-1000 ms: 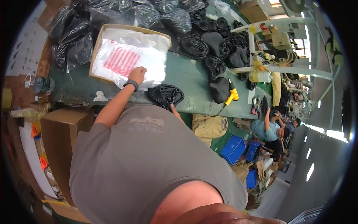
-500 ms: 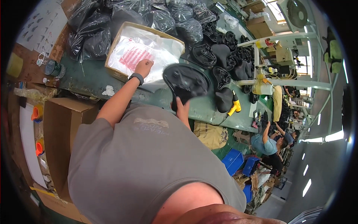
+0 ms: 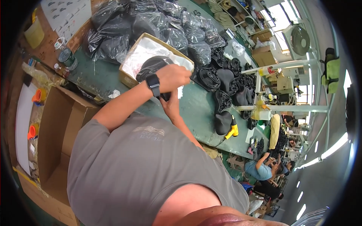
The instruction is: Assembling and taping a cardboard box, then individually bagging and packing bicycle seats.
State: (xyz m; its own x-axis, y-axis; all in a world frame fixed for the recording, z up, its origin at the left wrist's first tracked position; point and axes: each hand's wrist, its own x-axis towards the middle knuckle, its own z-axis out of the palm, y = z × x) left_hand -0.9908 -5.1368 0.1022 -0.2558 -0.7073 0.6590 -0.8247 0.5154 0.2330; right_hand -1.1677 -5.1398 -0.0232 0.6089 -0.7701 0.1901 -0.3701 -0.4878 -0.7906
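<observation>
- One black saddle [image 3: 151, 67] held in two hands: left hand [image 3: 171, 75], right hand [image 3: 170, 103].
- One shallow cardboard tray [image 3: 126, 77], at 11 o'clock.
- One open carton [image 3: 56, 124], at 9 o'clock.
- One yellow-handled tool [image 3: 233, 131], at 3 o'clock.
- One wall fan [image 3: 299, 39], at 2 o'clock.

A long green table [image 3: 196, 109] runs toward one o'clock; a wall fan [image 3: 299, 39] and bright windows [image 3: 281, 15] sit at two o'clock.

bagged pile: black items in clear plastic bags [image 3: 166, 26]
empty carton [image 3: 56, 124]: left of green table [image 3: 196, 109]
yellow tool [image 3: 233, 131]: table edge
</observation>
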